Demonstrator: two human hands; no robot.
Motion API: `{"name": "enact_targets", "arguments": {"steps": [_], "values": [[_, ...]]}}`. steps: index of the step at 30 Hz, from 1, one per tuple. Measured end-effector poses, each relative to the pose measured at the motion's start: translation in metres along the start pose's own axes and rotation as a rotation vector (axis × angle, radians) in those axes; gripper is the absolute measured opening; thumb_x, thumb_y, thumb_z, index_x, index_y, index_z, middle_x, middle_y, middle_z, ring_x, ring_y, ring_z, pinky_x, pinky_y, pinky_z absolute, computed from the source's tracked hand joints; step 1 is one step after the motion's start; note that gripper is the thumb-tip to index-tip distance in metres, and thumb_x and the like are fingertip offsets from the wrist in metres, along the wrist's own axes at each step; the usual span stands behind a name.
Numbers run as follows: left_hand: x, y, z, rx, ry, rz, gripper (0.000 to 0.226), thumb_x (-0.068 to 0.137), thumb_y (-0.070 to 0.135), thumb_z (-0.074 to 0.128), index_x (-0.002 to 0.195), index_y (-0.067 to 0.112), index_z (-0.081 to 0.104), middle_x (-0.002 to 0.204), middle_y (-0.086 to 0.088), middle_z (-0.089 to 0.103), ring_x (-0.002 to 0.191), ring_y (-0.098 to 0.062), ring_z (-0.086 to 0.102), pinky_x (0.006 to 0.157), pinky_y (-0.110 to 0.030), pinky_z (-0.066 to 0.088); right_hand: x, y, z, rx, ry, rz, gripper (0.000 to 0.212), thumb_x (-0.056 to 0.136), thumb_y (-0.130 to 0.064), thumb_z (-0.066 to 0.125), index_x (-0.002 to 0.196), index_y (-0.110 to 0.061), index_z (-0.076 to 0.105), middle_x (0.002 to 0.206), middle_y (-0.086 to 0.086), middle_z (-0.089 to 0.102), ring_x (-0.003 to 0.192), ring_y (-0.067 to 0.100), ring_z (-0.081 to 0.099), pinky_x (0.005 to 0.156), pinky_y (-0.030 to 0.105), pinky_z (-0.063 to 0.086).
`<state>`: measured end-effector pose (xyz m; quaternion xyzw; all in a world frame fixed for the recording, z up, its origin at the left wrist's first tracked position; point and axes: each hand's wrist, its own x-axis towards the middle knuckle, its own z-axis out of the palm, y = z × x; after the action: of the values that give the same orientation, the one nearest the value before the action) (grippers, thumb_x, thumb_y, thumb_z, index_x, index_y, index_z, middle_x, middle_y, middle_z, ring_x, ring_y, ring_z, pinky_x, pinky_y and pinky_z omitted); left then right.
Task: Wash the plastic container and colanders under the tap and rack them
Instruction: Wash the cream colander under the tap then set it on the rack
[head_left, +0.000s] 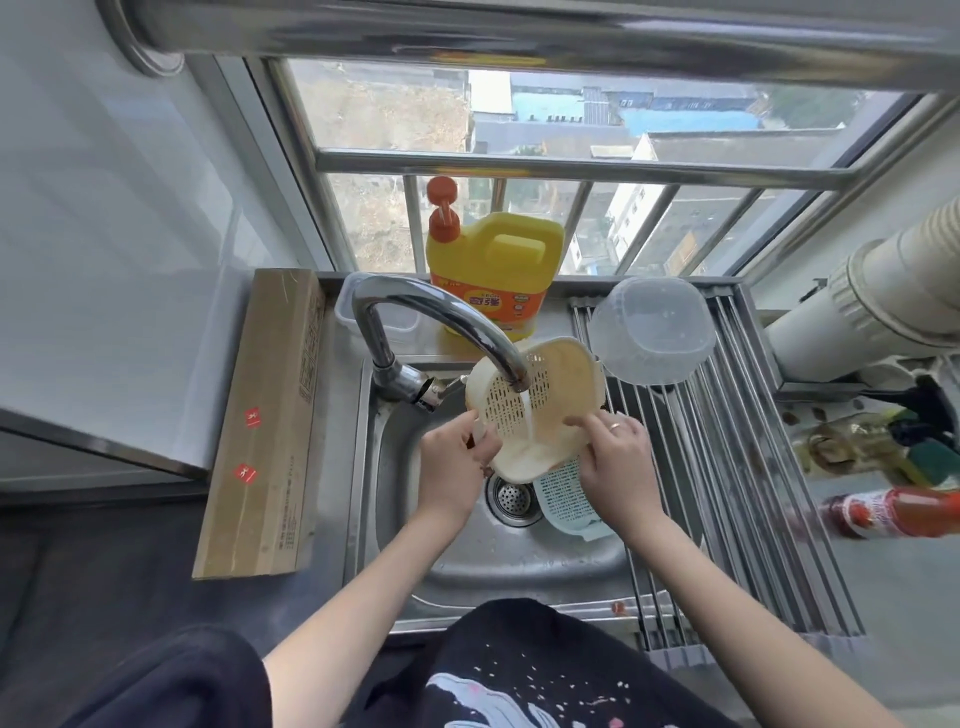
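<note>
Dark patterned shirt (519, 675) cut off below, left hand (452, 462) and right hand (615, 462) gripping cream colander (540, 410) under tap (441, 322), blue colander (563, 493) half hidden in steel sink (519, 566), blurred bottles (883, 512) on right surface

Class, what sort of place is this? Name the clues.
Most likely a home kitchen sink by a high window: a steel sink with tap, a dish soap jug, a roll-up drying rack.

One head-worn, wide-angle view looks steeply down and forward from above the sink (519, 566), close over the tap (415, 317), taking in the window (545, 119) ahead and the person's own forearms.
</note>
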<state>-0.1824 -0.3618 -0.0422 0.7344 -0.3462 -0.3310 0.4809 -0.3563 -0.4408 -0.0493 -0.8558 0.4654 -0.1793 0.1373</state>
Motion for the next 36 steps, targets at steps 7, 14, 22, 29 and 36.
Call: {"name": "enact_targets", "arguments": {"steps": [7,14,22,29,36], "values": [[-0.004,0.013,0.005,0.179,-0.021,0.178,0.03,0.083,0.023,0.059,0.069,-0.003,0.054,0.054,0.002,0.047,0.054,-0.013,0.038,0.055,-0.029,0.032,-0.027,-0.022,0.015,-0.185,-0.483,-0.162,0.084,0.077,-0.008,0.051,0.152,-0.021,0.014,0.157,-0.002,0.021,0.146,0.016,0.013,0.111,0.06,-0.015],[-0.005,0.007,-0.001,0.188,-0.021,0.144,0.026,0.086,0.02,0.059,0.07,-0.001,0.056,0.059,-0.012,0.057,0.054,-0.023,0.045,0.053,-0.031,0.033,-0.014,-0.001,0.011,-0.417,-0.472,-0.074,0.088,0.079,0.002,0.047,0.152,-0.024,0.004,0.159,-0.008,0.005,0.146,0.009,-0.002,0.104,0.065,-0.022],[-0.012,0.009,0.007,0.078,0.016,-0.059,0.026,0.089,0.014,0.059,0.069,-0.002,0.056,0.06,-0.014,0.059,0.054,-0.02,0.05,0.051,-0.035,0.043,-0.027,-0.001,0.001,0.069,-0.453,-0.202,0.043,0.08,-0.02,0.049,0.121,-0.021,0.059,0.12,-0.007,0.065,0.12,0.01,0.055,0.119,0.043,0.013],[-0.025,0.018,0.011,0.055,-0.104,-0.095,0.015,0.09,0.016,0.059,0.085,0.005,0.069,0.072,-0.02,0.067,0.058,-0.022,0.057,0.055,-0.04,0.055,-0.023,0.0,0.003,-0.342,-0.598,-0.25,0.057,0.098,-0.019,0.041,0.15,-0.028,0.02,0.153,0.004,0.033,0.144,0.024,0.023,0.115,0.051,-0.01],[-0.036,0.006,-0.007,0.292,-0.078,-0.302,0.018,0.085,0.032,0.058,0.072,0.02,0.062,0.065,0.002,0.068,0.053,-0.016,0.067,0.055,-0.035,0.058,-0.029,-0.013,0.031,-0.366,-0.329,-0.419,0.029,0.047,-0.006,0.086,0.071,-0.013,0.072,0.066,0.001,0.07,0.065,0.022,0.068,0.073,0.037,0.056]]}}
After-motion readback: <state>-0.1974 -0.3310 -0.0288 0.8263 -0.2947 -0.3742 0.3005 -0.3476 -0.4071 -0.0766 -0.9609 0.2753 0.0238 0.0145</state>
